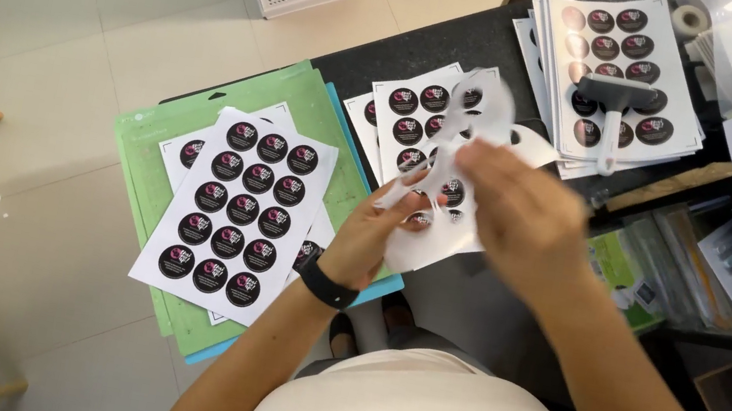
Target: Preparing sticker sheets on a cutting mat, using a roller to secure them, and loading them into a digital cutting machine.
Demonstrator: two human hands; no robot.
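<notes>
1. Step in hand, as I read it: I am stripping the white waste backing sheet with round cut-out holes (471,124) away from a sheet of round black stickers; a few dark discs still show through its lower part, so I judge the peel partly done.
2. Location of the work: the peeled sheet is held up in the air above the dark bench (413,53), over the white sheets of black round stickers (411,118) lying at mid-bench, its upper part curling upward and away from me.
3. My left hand (381,233), with a black band at the wrist, is palm-up beneath the sheet's lower edge, fingers pinched on the paper.
4. My right hand (516,207) reaches across from the right, knuckles up, fingers closed on the sheet's middle; the two hands are close together, both clamped on the same sheet.
5. Next move, in my judgement: it calls for a slow, even pull, the left hand anchoring, so that no disc lifts or tears.
6. Surroundings: a full sticker sheet on green cutting mats (236,203) to the left; a grey-handled roller tool (616,104) on a stack of sticker sheets (644,134) at upper right.
</notes>
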